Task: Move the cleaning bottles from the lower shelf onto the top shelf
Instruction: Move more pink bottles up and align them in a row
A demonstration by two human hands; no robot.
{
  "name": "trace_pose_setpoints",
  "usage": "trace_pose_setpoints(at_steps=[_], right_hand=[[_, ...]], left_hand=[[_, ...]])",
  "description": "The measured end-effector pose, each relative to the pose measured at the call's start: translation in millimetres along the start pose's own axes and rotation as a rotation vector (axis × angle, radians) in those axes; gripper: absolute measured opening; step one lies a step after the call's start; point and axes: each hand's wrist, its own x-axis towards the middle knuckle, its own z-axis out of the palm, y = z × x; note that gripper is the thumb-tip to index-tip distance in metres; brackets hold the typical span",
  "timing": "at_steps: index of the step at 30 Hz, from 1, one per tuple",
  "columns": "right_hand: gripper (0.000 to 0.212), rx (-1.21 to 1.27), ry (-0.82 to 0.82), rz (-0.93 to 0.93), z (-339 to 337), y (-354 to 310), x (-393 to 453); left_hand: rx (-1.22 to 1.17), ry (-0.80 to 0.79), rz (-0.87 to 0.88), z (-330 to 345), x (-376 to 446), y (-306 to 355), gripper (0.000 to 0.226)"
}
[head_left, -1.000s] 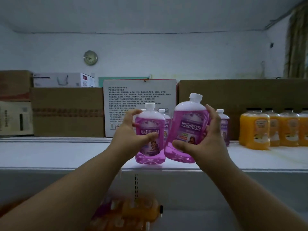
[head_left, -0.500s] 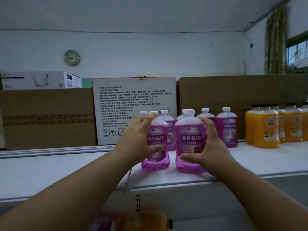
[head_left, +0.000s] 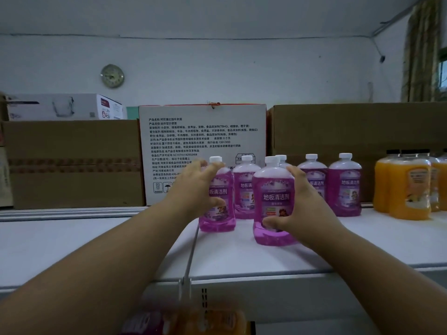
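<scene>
Two purple cleaning bottles with white caps stand upright on the white top shelf [head_left: 96,243]. My left hand [head_left: 193,189] grips the left bottle [head_left: 221,209] from its left side. My right hand [head_left: 302,211] grips the nearer right bottle [head_left: 272,197] from its right side, thumb across its lower front. Behind them stand several more purple bottles [head_left: 344,187] in a row. Below the shelf edge, blurred purple and orange bottles [head_left: 188,320] show on the lower shelf.
Orange bottles [head_left: 408,187] stand at the right of the top shelf. Cardboard boxes [head_left: 72,163] and a white printed box [head_left: 203,134] line the back. A thin divider rail [head_left: 191,252] runs across the shelf towards me. The wall and a round clock [head_left: 112,75] lie behind.
Both bottles came down onto the top shelf and slid further back. The right bottle went from tilted to upright. My hands still hold them.
</scene>
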Motion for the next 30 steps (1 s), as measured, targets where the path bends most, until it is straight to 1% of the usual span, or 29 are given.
trace_pose_setpoints(at_steps=[9, 13, 16, 18, 19, 20, 21, 22, 23, 25, 26, 27, 30], right_hand=[[0.121, -0.063, 0.009, 0.005, 3.7, -2.5, 4.1], [0.121, -0.087, 0.001, 0.012, 3.5, -6.3, 2.5], [0.121, -0.1, -0.02, 0.014, 1.7, -7.9, 2.1], [0.122, -0.105, -0.036, 0.022, 1.3, -8.6, 3.2], [0.121, -0.109, -0.042, 0.025, 1.3, -9.4, 4.2], [0.12, -0.108, -0.046, 0.024, 2.2, -11.2, 6.0], [0.119, -0.107, -0.047, 0.022, 3.6, -12.4, 8.5], [0.115, -0.106, -0.042, 0.018, 5.5, -12.7, 12.2], [0.112, -0.108, -0.036, 0.017, 7.9, -13.3, 16.8], [0.111, -0.133, -0.041, 0.032, 14.6, -14.2, 27.5], [0.113, -0.153, -0.053, 0.045, 18.8, -14.3, 32.8], [0.115, -0.172, -0.064, 0.057, 23.2, -14.1, 37.6], [0.118, -0.208, -0.063, 0.082, 34.2, -11.5, 47.6]], left_hand=[[0.035, 0.021, 0.0, 8.4, 4.2, -2.1, 0.094], [0.045, -0.012, -0.008, 8.0, 4.5, 3.7, 0.096], [0.128, -0.005, -0.027, 2.2, -4.7, 9.5, 0.095], [0.173, 0.07, -0.022, -3.0, -14.7, 17.8, 0.084], [0.159, 0.114, 0.003, -5.2, -19.9, 24.1, 0.073], [0.12, 0.124, 0.034, -7.3, -26.3, 30.3, 0.06], [0.063, 0.086, 0.063, -7.0, -33.7, 36.9, 0.048], [0.012, 0.002, 0.08, -4.0, -42.1, 43.0, 0.041], [-0.019, -0.116, 0.081, 1.1, -50.4, 48.3, 0.04], [-0.024, -0.356, 0.041, 11.2, -64.0, 54.3, 0.05], [-0.015, -0.429, 0.011, 15.3, -68.1, 55.2, 0.054], [-0.011, -0.464, -0.016, 18.0, -70.0, 55.0, 0.056], [0.006, -0.489, -0.039, 20.3, -69.4, 55.1, 0.057]])
